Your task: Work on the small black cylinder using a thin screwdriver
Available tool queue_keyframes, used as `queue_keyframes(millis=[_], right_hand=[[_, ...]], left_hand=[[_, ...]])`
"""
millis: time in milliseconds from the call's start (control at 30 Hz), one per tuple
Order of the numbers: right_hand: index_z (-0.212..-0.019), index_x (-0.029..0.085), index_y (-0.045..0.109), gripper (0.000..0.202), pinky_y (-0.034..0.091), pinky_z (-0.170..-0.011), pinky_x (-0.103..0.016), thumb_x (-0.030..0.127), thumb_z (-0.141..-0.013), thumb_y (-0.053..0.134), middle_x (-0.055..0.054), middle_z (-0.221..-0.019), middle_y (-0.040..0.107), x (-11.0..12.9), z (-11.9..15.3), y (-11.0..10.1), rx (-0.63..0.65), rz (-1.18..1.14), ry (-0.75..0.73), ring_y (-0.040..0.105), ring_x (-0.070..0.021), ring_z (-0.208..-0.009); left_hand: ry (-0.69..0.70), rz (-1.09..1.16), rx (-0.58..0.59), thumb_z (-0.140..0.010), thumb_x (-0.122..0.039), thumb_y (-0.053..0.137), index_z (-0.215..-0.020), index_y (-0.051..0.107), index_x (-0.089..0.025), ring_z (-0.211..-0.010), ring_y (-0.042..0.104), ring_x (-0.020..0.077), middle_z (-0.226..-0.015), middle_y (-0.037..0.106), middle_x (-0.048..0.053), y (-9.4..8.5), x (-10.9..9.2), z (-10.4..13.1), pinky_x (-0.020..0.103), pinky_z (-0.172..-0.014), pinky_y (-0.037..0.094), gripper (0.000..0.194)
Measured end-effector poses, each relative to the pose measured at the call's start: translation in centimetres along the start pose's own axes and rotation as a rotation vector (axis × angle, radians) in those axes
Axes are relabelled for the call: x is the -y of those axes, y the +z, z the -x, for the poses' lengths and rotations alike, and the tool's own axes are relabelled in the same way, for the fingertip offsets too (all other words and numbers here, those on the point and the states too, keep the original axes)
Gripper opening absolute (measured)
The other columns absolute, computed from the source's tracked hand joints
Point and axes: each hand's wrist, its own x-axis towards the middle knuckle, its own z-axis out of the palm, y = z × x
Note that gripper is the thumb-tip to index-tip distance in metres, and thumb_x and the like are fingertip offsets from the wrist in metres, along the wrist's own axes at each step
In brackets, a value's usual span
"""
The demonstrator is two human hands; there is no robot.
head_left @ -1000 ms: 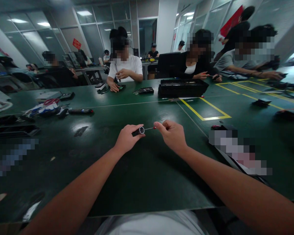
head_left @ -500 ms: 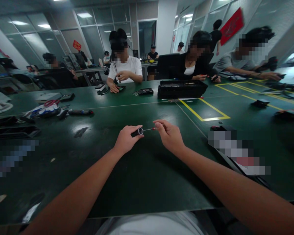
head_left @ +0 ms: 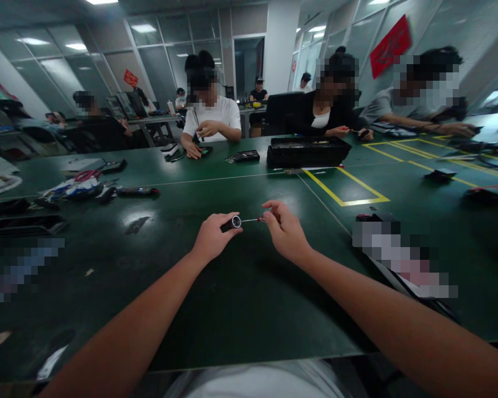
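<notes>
Near the middle of the view, my left hand (head_left: 213,236) is closed around a short black cylinder (head_left: 234,222) with a pale ring at its end, which faces right and toward me. A thin metal shaft (head_left: 249,220) runs from beside that ring to a small red part at the fingertips of my right hand (head_left: 287,229). My right thumb and fingers are bent around the red end of this screwdriver-like tool. Both hands are held above the green table (head_left: 232,309).
A long black box (head_left: 309,152) stands further back, before seated people. Left lie a black pen-like tool (head_left: 138,191), a bundle with red cable (head_left: 85,179) and black trays (head_left: 22,223). A blurred-out packet (head_left: 398,254) lies right, near yellow tape marks (head_left: 344,202).
Both hands hold nearly the same pose. The black cylinder has shifted very slightly left, and my right fingers have moved a little around the red end.
</notes>
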Motion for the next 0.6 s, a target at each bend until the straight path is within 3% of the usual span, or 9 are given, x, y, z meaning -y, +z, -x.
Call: queue_keyframes(millis=[133,333,400,600], right_hand=[[-0.104,0.022,0.062,0.021,0.045,-0.066,-0.032,0.04,-0.094,0.057,-0.004,-0.088,0.07,-0.1,0.0,0.3,-0.048,-0.111,0.037,0.061,-0.0183,-0.072],[-0.085,0.021,0.061,0.034,0.047,-0.06,-0.031,0.049,-0.098,0.047,0.0,-0.065,0.059,-0.9,-1.1,0.2,-0.072,-0.292,0.218,0.057,-0.0158,-0.059],[-0.084,0.022,0.058,0.032,0.049,-0.061,-0.032,0.05,-0.097,0.048,0.002,-0.064,0.057,-1.6,-1.4,0.2,-0.151,-0.354,0.277,0.056,-0.015,-0.058],[-0.088,0.022,0.059,0.031,0.049,-0.062,-0.031,0.05,-0.097,0.049,0.001,-0.068,0.06,-2.0,-1.0,0.6,-0.136,-0.365,0.221,0.058,-0.0148,-0.062]], left_hand=[[-0.012,-0.01,0.006,-0.084,-0.031,0.075,-0.124,0.068,-0.025,-0.104,0.062,0.0235,-0.114,0.072,0.003,-0.2,-0.4,0.0,0.039,-0.092,0.047,0.041],[0.121,-0.032,-0.006,-0.085,-0.027,0.075,-0.125,0.067,-0.025,-0.111,0.061,0.0231,-0.119,0.071,0.004,-0.2,-0.8,0.0,0.042,-0.099,0.045,0.041],[0.12,-0.037,-0.008,-0.086,-0.026,0.074,-0.125,0.067,-0.025,-0.113,0.06,0.0232,-0.12,0.071,0.005,-0.2,-0.6,-0.1,0.043,-0.1,0.045,0.04],[0.053,-0.038,0.012,-0.086,-0.033,0.074,-0.127,0.066,-0.026,-0.109,0.061,0.0239,-0.118,0.071,0.004,-0.1,-0.1,-0.2,0.043,-0.097,0.047,0.042]])
